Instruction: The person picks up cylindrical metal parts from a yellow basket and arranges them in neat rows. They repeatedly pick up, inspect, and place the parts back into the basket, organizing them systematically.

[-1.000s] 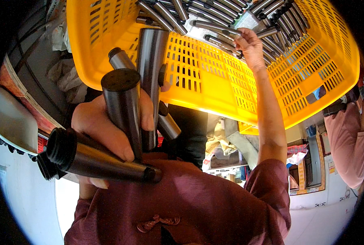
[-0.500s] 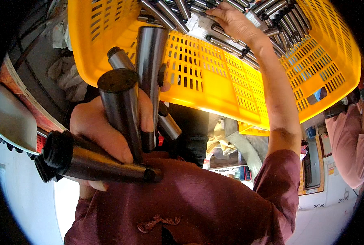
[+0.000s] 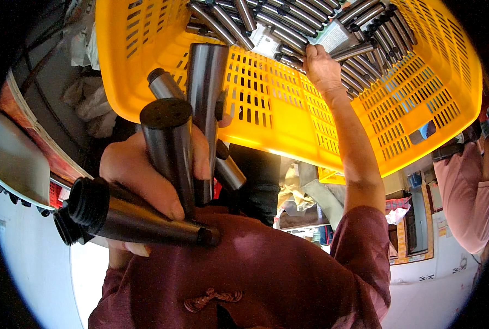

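Note:
My left hand (image 3: 137,164) is closed round a bunch of several dark metal tubes (image 3: 207,82) with black end caps. They point different ways; one with a ribbed black end (image 3: 140,216) lies across the front of my shirt. Inside the yellow plastic basket (image 3: 277,123), my right hand (image 3: 324,70) has its fingers pressed together at the end of a metal tube (image 3: 289,34). The fingertips are partly hidden by the hand itself. More of these tubes (image 3: 387,41) lie side by side in rows on the basket's far part.
Printed paper sheets (image 3: 332,39) show between the tubes. Slotted walls rise around the basket. At the right edge is another person in pink clothing (image 3: 463,192). A pale rounded object (image 3: 19,159) stands at the left, beside crumpled plastic (image 3: 93,104).
My right hand has drawn back toward me and slightly right within the basket, uncovering more of the tube rows. My left hand keeps its bunch and has shifted slightly right.

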A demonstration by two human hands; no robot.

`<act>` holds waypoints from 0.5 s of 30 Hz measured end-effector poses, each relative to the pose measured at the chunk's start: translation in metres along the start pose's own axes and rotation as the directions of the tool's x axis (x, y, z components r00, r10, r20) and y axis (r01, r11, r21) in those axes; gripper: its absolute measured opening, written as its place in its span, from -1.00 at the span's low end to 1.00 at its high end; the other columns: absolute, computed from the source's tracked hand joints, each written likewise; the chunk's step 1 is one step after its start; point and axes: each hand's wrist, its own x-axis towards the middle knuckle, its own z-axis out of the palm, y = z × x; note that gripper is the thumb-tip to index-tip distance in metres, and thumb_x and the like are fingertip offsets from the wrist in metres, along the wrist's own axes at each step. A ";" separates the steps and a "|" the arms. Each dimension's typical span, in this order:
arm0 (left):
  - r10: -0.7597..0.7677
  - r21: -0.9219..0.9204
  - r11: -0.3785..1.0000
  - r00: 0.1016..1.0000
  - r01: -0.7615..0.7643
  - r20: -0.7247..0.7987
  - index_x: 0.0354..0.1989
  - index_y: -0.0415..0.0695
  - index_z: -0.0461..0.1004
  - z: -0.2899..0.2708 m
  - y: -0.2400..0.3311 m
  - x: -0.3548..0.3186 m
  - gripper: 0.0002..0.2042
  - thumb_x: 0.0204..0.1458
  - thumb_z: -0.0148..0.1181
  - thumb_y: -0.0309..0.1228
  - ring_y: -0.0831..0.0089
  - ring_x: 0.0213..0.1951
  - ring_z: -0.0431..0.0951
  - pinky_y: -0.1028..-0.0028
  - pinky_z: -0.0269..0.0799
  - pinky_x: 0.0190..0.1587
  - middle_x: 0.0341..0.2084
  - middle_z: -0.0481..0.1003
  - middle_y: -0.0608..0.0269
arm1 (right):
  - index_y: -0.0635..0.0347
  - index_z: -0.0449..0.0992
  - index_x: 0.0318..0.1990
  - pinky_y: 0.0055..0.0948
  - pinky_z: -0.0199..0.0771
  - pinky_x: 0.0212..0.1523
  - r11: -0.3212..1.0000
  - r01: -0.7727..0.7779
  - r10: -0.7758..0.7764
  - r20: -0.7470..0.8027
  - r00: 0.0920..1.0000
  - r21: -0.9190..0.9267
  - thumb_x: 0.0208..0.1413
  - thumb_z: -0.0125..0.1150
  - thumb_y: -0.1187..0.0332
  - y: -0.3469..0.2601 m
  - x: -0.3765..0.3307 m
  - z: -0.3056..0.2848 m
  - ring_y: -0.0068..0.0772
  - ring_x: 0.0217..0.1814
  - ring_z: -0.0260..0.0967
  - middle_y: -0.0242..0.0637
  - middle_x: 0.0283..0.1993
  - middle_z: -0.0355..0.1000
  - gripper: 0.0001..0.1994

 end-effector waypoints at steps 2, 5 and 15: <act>0.083 0.012 0.997 0.996 -0.083 -0.013 -0.49 -0.01 0.61 0.010 0.004 0.010 -0.57 -0.42 0.55 0.03 0.18 -0.27 0.46 -0.19 -0.02 0.25 -0.34 0.44 -0.06 | 0.14 0.36 -0.15 -0.23 0.60 -0.31 0.998 0.057 -0.057 0.009 0.998 0.021 0.10 0.11 0.31 0.002 -0.001 -0.001 -0.11 -0.21 0.53 -0.16 -0.21 0.40 -0.80; 0.034 0.017 0.999 0.998 -0.033 -0.062 -0.49 -0.01 0.61 0.004 0.002 -0.004 -0.56 -0.44 0.55 0.04 0.18 -0.27 0.46 -0.18 0.01 0.24 -0.34 0.44 -0.06 | 0.10 0.38 -0.05 -0.20 0.59 -0.21 0.990 0.122 -0.122 -0.002 0.993 0.070 0.09 0.14 0.28 0.004 -0.005 -0.008 -0.11 -0.11 0.50 -0.15 -0.11 0.38 -0.72; 0.069 0.008 0.998 0.985 -0.069 -0.161 -0.54 0.02 0.59 0.024 0.006 0.012 -0.54 -0.48 0.53 0.11 0.16 -0.26 0.44 -0.20 0.04 0.22 -0.37 0.44 -0.02 | 0.19 0.47 -0.25 -0.11 0.51 -0.22 0.924 -0.315 0.311 0.056 0.949 0.214 0.17 0.12 0.04 0.007 0.000 0.013 0.01 -0.15 0.49 -0.05 -0.23 0.50 -0.65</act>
